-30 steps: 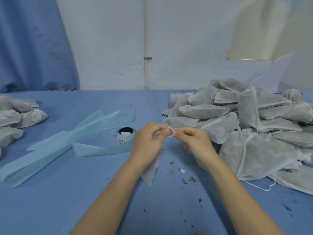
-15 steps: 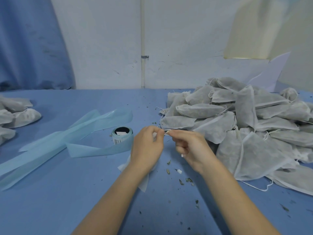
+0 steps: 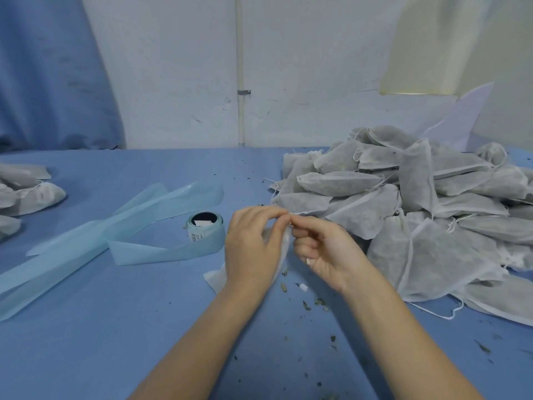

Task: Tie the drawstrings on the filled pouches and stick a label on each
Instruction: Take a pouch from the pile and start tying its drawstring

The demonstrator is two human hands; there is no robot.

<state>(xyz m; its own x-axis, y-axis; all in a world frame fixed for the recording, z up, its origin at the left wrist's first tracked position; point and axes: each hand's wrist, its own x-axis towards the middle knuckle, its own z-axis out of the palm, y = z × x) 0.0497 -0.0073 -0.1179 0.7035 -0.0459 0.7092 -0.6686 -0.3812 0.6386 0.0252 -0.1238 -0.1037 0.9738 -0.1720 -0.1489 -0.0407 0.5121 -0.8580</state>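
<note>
Left hand point(image 3: 253, 243) and right hand point(image 3: 323, 246) now pinch the drawstring point(image 3: 290, 219) tight, loop gone, pouch point(image 3: 219, 277) lower.

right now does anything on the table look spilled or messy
Yes. Dark crumbs of filling lie scattered on the blue table below the hands, trailing right. A long strip of backing trails off the label roll. The left hand and right hand pinch a pouch string.
</note>
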